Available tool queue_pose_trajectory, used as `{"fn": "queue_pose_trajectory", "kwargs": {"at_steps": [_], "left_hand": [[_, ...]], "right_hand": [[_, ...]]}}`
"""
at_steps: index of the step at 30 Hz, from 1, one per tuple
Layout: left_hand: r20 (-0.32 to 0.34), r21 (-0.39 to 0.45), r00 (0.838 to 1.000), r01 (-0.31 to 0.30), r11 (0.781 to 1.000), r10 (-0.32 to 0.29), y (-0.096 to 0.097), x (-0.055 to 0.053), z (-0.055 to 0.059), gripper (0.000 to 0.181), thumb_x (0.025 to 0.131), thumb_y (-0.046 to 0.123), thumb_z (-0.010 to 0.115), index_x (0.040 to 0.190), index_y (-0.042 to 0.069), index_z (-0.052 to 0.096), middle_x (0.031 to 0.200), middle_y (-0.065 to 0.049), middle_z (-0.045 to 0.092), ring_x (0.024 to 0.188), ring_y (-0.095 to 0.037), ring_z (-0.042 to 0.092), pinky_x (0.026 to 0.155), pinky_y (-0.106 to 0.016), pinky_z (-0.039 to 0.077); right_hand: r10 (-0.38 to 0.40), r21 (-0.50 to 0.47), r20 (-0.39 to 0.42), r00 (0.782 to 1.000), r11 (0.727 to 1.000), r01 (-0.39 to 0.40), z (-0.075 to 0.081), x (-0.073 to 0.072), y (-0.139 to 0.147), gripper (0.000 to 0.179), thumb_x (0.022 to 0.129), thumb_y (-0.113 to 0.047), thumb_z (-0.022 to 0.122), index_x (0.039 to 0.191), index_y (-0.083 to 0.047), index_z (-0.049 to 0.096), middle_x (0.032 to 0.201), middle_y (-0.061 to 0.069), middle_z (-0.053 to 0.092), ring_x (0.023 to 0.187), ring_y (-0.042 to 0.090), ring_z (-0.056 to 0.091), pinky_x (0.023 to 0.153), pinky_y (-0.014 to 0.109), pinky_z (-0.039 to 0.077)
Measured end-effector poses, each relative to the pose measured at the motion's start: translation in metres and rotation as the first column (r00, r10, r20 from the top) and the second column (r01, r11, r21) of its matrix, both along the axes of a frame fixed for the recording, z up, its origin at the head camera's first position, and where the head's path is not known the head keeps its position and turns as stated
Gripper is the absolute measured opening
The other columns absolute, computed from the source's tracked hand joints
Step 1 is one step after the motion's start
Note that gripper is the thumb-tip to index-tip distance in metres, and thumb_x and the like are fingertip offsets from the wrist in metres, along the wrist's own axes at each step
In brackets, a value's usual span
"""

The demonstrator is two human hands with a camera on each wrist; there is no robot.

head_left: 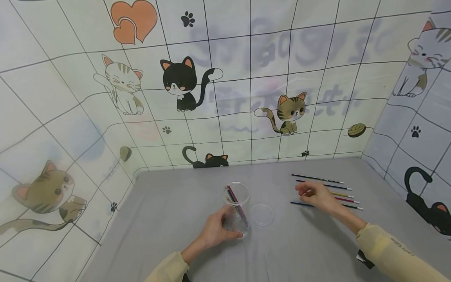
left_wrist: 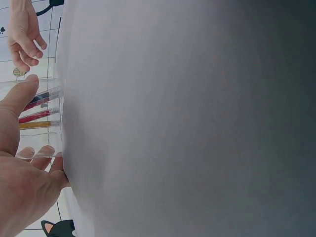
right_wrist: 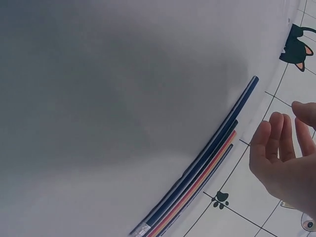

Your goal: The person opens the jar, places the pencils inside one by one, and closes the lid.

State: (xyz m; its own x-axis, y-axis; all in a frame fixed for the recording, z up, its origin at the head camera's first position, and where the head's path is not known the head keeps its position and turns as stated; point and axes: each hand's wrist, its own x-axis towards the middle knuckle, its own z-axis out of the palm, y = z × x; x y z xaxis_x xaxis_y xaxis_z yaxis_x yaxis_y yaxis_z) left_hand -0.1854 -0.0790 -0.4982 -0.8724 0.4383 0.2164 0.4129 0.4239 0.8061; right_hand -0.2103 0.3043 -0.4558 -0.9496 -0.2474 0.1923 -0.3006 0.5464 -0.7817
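Left hand [head_left: 217,232]: fingers wrapped round clear cylindrical plastic jar [head_left: 235,224], slim coloured pencils [head_left: 237,203] leaning inside, mid-bench | Right hand [head_left: 315,194]: fingers loosely bent, nothing held, above row of dark, yellow and red pencils [head_left: 347,200], right side of grey bench [head_left: 169,203] | Clear round lid [head_left: 262,215]: just right of jar

gray cloth [head_left: 169,203] | gridded backdrop [head_left: 230,94] (cartoon cats [head_left: 181,80], pawprints [head_left: 188,20]) | orange hearts [head_left: 145,17]

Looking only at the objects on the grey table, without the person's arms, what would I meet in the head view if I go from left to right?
Clear cup with pencils inside → clear round disc → loose pencils.
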Motion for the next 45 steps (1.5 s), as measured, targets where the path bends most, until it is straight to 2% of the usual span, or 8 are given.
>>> {"fn": "queue_pose_trajectory", "kwargs": {"at_steps": [7, 14, 26, 33, 40, 45], "left_hand": [[0.016, 0.006, 1.000, 0.005, 1.000, -0.005, 0.000, -0.001, 0.000, 0.067, 0.067, 0.020, 0.095, 0.123, 0.010, 0.060, 0.119, -0.007, 0.065, 0.118, -0.028, 0.059, 0.104, -0.046, 0.045], [0.027, 0.012, 1.000, 0.005, 1.000, -0.005, 0.000, -0.001, 0.000, 0.067, 0.067, 0.021, 0.095, 0.124, 0.010, 0.060, 0.119, -0.007, 0.065, 0.118, -0.028, 0.059, 0.104, -0.047, 0.045], [0.011, -0.001, 1.000, 0.000, 1.000, 0.000, 0.000, -0.001, 0.000, 0.070, 0.066, 0.020, 0.095, 0.126, 0.009, 0.060, 0.119, -0.006, 0.065, 0.116, -0.027, 0.060, 0.103, -0.047, 0.046], [0.003, -0.007, 1.000, -0.002, 1.000, 0.002, 0.000, -0.001, 0.000, 0.073, 0.067, 0.021, 0.095, 0.129, 0.008, 0.059, 0.122, -0.009, 0.065, 0.119, -0.029, 0.059, 0.103, -0.047, 0.046], [0.064, -0.005, 0.998, 0.003, 1.000, -0.002, 0.000, 0.001, 0.003, 0.073, 0.069, 0.021, 0.093, 0.130, 0.006, 0.057, 0.128, -0.011, 0.062, 0.125, -0.030, 0.055, 0.106, -0.044, 0.043], [0.069, -0.011, 0.998, 0.003, 1.000, -0.002, 0.000, 0.000, 0.003, 0.076, 0.069, 0.022, 0.093, 0.134, 0.005, 0.056, 0.130, -0.010, 0.061, 0.126, -0.030, 0.055, 0.107, -0.043, 0.042]], "right_hand": [[-0.040, 0.026, 0.013, 0.999, 0.999, 0.040, -0.005, 0.001, -0.001, 0.030, 0.087, 0.005, 0.071, 0.116, 0.006, 0.065, 0.100, 0.019, 0.066, 0.087, 0.027, 0.064, 0.066, 0.027, 0.053], [-0.030, 0.028, -0.019, 0.999, 0.999, 0.030, -0.011, -0.001, 0.000, 0.031, 0.084, 0.007, 0.072, 0.114, 0.007, 0.065, 0.098, 0.019, 0.066, 0.085, 0.028, 0.064, 0.067, 0.027, 0.054], [-0.042, 0.025, -0.029, 0.999, 0.999, 0.043, -0.020, -0.006, 0.001, 0.033, 0.082, 0.008, 0.075, 0.113, 0.006, 0.065, 0.098, 0.017, 0.066, 0.085, 0.027, 0.064, 0.066, 0.026, 0.054], [-0.067, 0.024, -0.029, 0.997, 0.997, 0.068, -0.026, -0.006, 0.000, 0.032, 0.081, 0.008, 0.076, 0.111, 0.006, 0.065, 0.098, 0.017, 0.065, 0.084, 0.026, 0.063, 0.060, 0.027, 0.053], [-0.097, 0.075, -0.067, 0.993, 0.992, 0.102, -0.031, -0.007, -0.002, 0.034, 0.080, 0.004, 0.078, 0.112, 0.006, 0.066, 0.099, 0.015, 0.066, 0.086, 0.028, 0.063, 0.060, 0.027, 0.052], [-0.098, 0.100, -0.081, 0.992, 0.989, 0.106, -0.034, -0.007, -0.004, 0.030, 0.079, 0.005, 0.079, 0.107, 0.004, 0.067, 0.094, 0.011, 0.065, 0.083, 0.027, 0.063, 0.060, 0.027, 0.052]]}}
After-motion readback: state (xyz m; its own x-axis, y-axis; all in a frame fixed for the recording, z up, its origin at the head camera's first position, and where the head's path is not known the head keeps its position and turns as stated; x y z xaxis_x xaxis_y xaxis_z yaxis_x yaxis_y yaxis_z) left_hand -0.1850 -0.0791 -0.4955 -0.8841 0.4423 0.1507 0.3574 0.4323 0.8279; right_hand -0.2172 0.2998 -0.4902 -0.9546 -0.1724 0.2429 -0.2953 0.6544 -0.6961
